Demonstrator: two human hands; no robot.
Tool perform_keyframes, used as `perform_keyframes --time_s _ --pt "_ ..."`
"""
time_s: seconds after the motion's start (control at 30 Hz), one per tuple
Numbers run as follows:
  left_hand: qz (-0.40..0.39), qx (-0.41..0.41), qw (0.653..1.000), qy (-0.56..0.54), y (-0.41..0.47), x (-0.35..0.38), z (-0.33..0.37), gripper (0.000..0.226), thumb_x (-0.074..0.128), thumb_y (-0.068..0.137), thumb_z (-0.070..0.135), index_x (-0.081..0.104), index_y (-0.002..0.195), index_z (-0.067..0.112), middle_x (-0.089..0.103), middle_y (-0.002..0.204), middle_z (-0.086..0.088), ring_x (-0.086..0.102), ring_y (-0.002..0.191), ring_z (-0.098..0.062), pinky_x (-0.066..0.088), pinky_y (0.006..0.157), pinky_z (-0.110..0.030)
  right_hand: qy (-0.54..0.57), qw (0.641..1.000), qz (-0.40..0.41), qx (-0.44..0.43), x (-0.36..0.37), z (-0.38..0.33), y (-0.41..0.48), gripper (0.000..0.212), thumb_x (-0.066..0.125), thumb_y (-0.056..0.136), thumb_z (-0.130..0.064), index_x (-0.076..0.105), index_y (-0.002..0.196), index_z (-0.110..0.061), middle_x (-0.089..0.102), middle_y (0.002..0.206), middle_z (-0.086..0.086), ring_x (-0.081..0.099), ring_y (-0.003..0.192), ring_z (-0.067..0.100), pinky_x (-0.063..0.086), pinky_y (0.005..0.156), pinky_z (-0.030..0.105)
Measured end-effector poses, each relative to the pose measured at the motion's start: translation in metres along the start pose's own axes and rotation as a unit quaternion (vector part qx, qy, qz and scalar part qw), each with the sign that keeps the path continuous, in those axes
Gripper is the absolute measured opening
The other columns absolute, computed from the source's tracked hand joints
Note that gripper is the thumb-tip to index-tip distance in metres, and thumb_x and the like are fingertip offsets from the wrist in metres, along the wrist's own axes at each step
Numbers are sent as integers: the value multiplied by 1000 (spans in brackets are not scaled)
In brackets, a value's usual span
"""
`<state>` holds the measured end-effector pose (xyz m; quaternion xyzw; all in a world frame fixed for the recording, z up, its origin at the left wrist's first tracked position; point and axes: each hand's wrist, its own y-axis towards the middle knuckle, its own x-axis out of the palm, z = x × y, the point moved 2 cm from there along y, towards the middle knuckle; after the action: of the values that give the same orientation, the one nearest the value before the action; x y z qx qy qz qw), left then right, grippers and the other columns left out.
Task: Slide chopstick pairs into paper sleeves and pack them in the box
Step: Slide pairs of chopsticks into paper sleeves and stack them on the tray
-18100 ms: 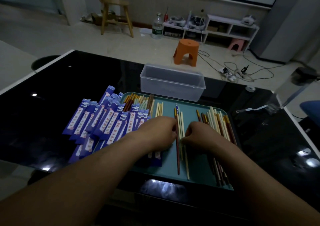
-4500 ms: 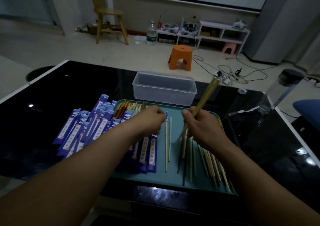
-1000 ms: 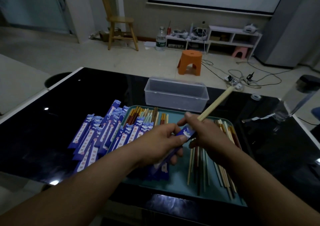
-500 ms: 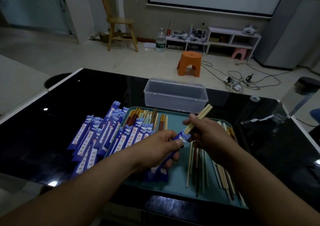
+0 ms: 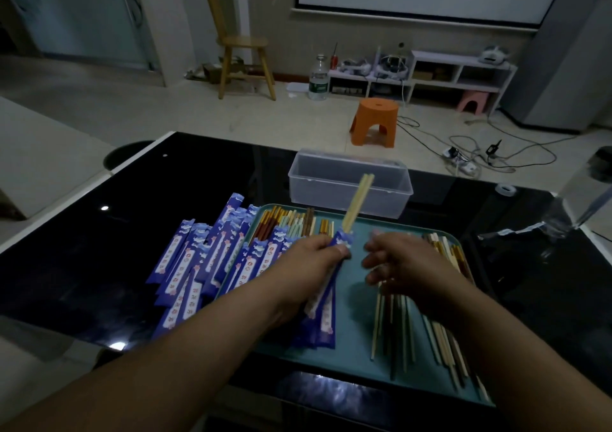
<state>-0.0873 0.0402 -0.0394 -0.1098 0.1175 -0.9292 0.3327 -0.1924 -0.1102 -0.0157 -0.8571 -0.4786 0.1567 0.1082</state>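
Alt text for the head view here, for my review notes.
The left hand grips a blue paper sleeve with a pale chopstick pair poking out of its top, above a teal tray; the right hand hovers beside it, holding nothing. Loose chopsticks lie on the tray's right, spare sleeves pile at its left, and a clear box stands behind.

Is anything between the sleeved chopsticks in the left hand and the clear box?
Nothing visible. The left hand grips the sleeve holding the chopsticks above the tray; the open box sits beyond the tray's far edge, and loose chopsticks lie flat below.
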Motion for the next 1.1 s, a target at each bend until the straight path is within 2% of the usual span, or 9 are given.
perform_keyframes --time_s 0.1,0.3,0.4,0.47,0.6,0.77,0.83,0.93,1.1 --pt "64 4 996 -64 6 -8 4 14 62 103 21 72 106 11 74 89 -14 71 76 -27 59 80 -47 -66 994 -85 -2 31 5 -11 33 62 102 -42 72 103 -10 76 88 8 71 73 20 50 59 30" --pt "105 -13 990 -92 7 -11 2 11 67 100 17 63 110 12 69 93 -13 70 74 -24 59 68 -37 -142 986 -81 6 57 6 -11 37 60 103 -42 74 93 -9 71 75 8 61 59 14 42 51 26" --pt "178 41 980 75 5 -19 7 18 68 99 22 56 113 22 66 108 -2 68 90 -16 55 75 -32 -128 989 -67 23 61 11 -8 39 60 104 -38 70 85 -6 63 58 3 54 45 12 39 48 25" --pt "219 105 942 232 3 -23 11 31 67 100 25 51 126 27 56 120 4 60 99 -11 44 81 -25 -146 987 -51 36 62 16 -6 44 58 105 -40 69 81 -5 63 53 3 55 42 14 40 47 23" --pt "179 137 921 317 4 -15 8 32 63 101 23 53 132 25 48 130 3 54 108 -11 41 89 -25 -305 952 -27 -6 60 20 -1 47 55 105 -44 74 78 -10 73 68 3 63 54 13 45 55 25" --pt "138 169 900 377 6 4 5 22 60 101 21 58 124 22 52 122 3 57 101 -13 50 90 -32 -325 944 37 -34 23 3 1 31 58 105 -34 72 84 -16 72 76 3 66 62 13 51 56 26" --pt "107 176 894 397 9 15 5 15 57 102 22 61 117 21 58 114 3 59 96 -14 53 87 -36 -367 925 91 -43 -6 0 4 29 58 104 -28 71 82 -13 72 75 5 69 65 19 56 60 32" --pt "46 155 869 467 14 43 1 9 56 101 24 61 106 18 66 102 -2 61 92 -23 54 81 -40 -410 904 122 6 -45 5 6 28 56 98 -15 73 79 -5 74 73 12 74 65 27 64 71 48" --pt "3 98 844 527 20 74 -9 9 58 95 26 48 93 25 67 110 -10 62 102 -34 42 73 -36 -460 882 59 87 -53 23 2 16 71 93 -22 76 82 -12 75 78 7 75 71 21 65 72 37"
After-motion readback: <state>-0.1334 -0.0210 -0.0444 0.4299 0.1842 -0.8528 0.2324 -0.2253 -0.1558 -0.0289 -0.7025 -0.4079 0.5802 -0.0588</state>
